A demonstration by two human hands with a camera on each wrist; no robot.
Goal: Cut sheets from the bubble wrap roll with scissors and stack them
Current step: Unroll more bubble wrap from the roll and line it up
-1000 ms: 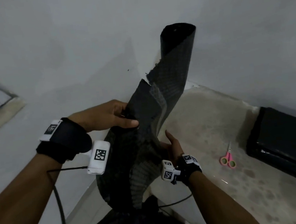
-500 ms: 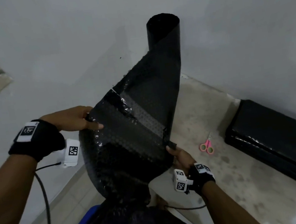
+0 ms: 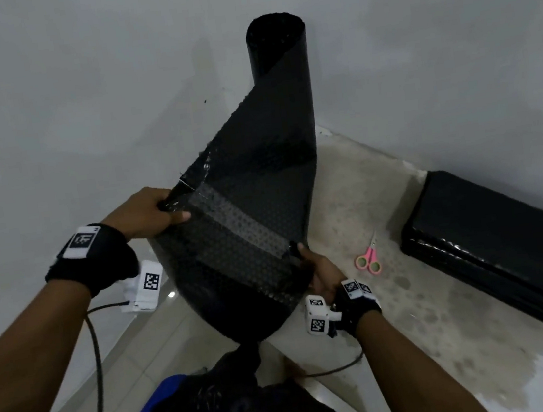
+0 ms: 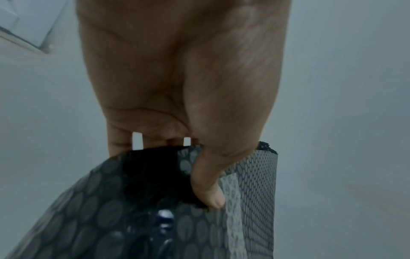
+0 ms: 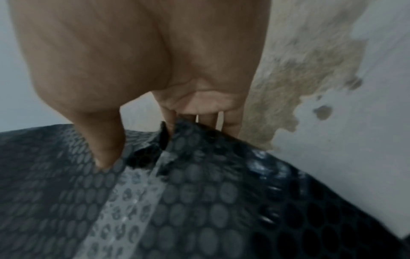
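The left hand (image 3: 146,212) grips the left edge of the bubble wrap sheet (image 3: 234,245). In the left wrist view, the thumb (image 4: 206,185) presses on the near face of the sheet and the fingers curl behind it, so the edge is pinched between them.

The sheet is black and is pulled out from the bubble wrap roll (image 3: 279,66), which stands upright at the back edge of the floor, against the wall (image 3: 73,76). The sheet runs down from the roll towards the person and sags in a curve between the two hands. A strip of clear tape (image 3: 242,227) crosses the sheet diagonally from one hand to the other.

The right hand (image 3: 319,268) grips the right edge of the sheet. In the right wrist view, the thumb (image 5: 106,143) lies on top of the sheet and the fingers (image 5: 230,122) wrap under it.

The pink scissors (image 3: 368,257) lie on the stained floor (image 3: 431,305), just right of the right hand and apart from it. Farther right, a stack of black sheets (image 3: 496,245) lies along the wall at the right edge of the floor.
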